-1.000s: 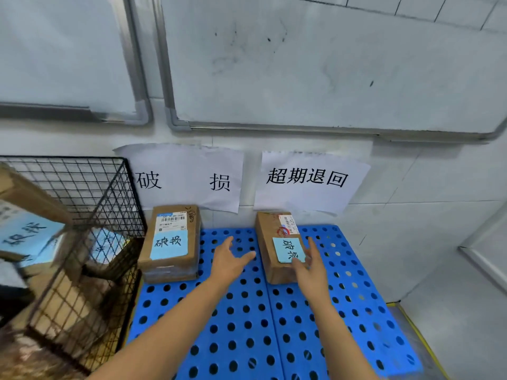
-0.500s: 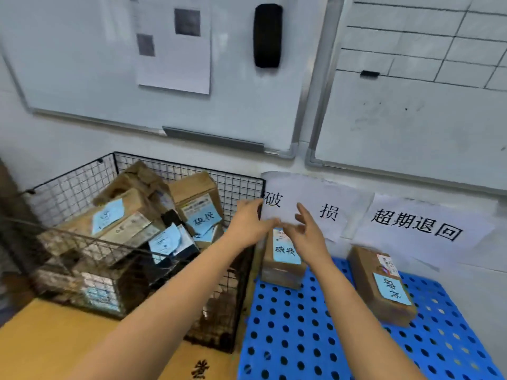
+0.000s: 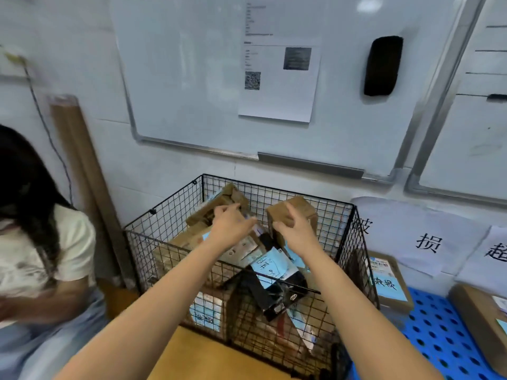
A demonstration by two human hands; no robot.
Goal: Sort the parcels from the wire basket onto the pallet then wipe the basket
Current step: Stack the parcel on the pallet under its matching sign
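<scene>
A whiteboard [image 3: 192,78] with a printed sheet [image 3: 277,100] and black eraser [image 3: 382,65] hangs on the white wall [image 3: 82,37]; a brown tube [image 3: 79,160], perhaps cardboard, leans at left.

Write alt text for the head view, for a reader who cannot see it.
Two bare hands reach into a black wire basket piled with cardboard parcels: the left hand over the heap, the right hand against a brown parcel. Two labelled parcels lie on the blue pallet at right.

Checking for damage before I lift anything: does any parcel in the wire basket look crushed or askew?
Yes. The brown carton at the back of the wire basket looks crumpled along its top. The black box stands tilted on edge, wedged among the others.
</scene>
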